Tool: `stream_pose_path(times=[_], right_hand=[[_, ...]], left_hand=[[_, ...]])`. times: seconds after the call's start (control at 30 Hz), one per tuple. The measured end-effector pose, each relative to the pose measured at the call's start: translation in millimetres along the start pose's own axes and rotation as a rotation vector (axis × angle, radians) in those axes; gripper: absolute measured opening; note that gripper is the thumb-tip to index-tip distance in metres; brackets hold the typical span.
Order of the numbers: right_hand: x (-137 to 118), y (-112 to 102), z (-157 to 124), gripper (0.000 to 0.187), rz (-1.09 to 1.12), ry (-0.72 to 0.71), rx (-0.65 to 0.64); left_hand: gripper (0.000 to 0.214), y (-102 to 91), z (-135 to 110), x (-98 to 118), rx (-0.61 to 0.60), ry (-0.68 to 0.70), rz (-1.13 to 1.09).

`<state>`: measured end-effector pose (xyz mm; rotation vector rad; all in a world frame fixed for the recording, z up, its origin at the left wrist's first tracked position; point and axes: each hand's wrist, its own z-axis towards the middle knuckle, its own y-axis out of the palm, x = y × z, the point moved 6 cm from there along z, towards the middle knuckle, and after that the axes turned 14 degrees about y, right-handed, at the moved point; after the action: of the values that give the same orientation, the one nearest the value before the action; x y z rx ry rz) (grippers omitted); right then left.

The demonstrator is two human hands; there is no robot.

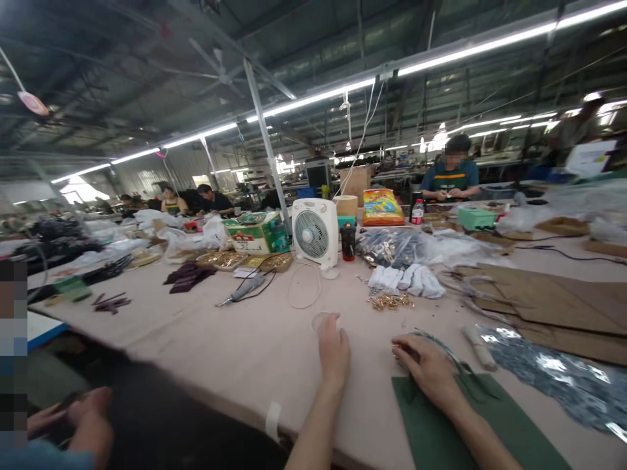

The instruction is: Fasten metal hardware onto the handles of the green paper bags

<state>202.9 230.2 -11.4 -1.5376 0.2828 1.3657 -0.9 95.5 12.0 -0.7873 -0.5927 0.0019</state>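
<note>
My left hand (334, 349) reaches over the tabletop beside a clear round dish (319, 321), covering its right part. Its thumb stands apart from the fingers, and I see no object in it. Further right, my right hand (431, 373) is closed, with its fingertips pinched together; whatever they hold is too small to make out. Under that hand lies a flat dark green sheet (416, 418). Thin green strips (473, 377) lie over the sheet's far edge, partly behind my right hand.
A white fan (316, 232) stands ahead, beside a dark cup (348, 243). Gold metal pieces (390, 301) lie near white bundles (406, 281). A soldering-iron-like tool (247, 288) rests left. Shiny plastic (553, 365) lies right. A co-worker's hands (91, 411) are at lower left.
</note>
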Motion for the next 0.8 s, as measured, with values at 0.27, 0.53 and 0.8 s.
stream_pose_path(times=[0.27,0.53,0.8], right_hand=[[-23,31,33,0.018,-0.202,-0.002,0.016],[-24,6,25,0.023,-0.21,0.021,0.094],[-49,13,-41,0.039,-0.111,-0.078,-0.164]], left_hand=[[0.028,6.2,-17,-8,-0.314,0.143,0.043],[0.032,2.1,-84,43,-0.279,0.32,0.037],[0.029,1.0,-82,45,-0.245,0.349,-0.061]])
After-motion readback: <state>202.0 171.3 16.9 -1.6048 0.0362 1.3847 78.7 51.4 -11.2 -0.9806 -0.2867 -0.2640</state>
